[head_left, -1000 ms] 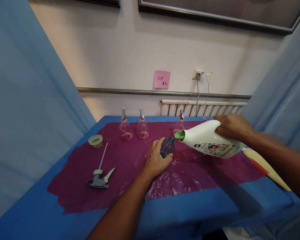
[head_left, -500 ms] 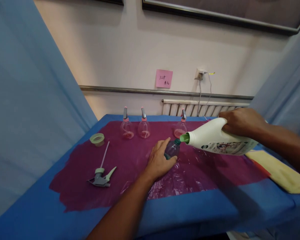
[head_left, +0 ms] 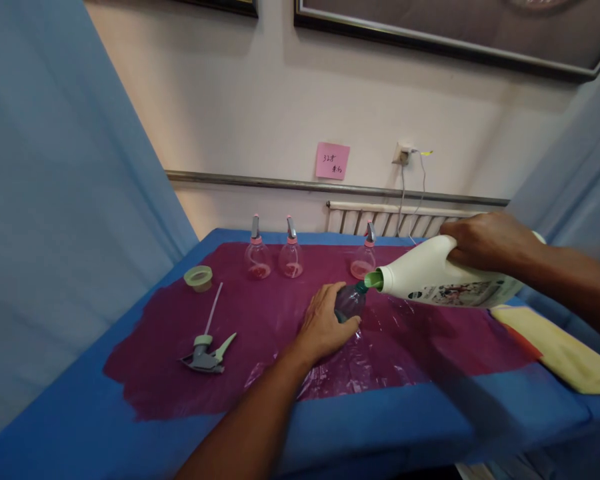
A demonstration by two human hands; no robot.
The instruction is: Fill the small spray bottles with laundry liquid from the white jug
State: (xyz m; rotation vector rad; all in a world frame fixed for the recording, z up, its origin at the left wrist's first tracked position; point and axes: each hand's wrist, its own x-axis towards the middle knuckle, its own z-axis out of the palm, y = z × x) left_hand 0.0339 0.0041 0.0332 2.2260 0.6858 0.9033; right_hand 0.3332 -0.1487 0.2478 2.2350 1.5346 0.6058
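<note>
My left hand [head_left: 327, 321] is wrapped round a dark translucent spray bottle body [head_left: 351, 301] with a green neck, tilted to the right. My right hand [head_left: 487, 241] grips the handle of a large cream-white jug [head_left: 430, 272] with a printed label, held nearly on its side. The jug's green pouring spout [head_left: 375, 279] meets the mouth of the small bottle; whether liquid is flowing cannot be made out. To the left, a grey and green spray trigger head [head_left: 205, 357] with its dip tube lies on the purple plastic sheet [head_left: 260, 320].
Three clear spray bottles with pink collars [head_left: 257, 259] [head_left: 291, 257] [head_left: 363, 260] hold some pink liquid at the back. A pale green round container [head_left: 199, 278] stands back left. Yellow cloth [head_left: 560, 343] lies at right on the blue table cover [head_left: 380, 420]. Wall cables [head_left: 403, 193] hang behind.
The view has shifted slightly. Both hands keep their grips, and the jug's spout stays at the bottle's mouth.
</note>
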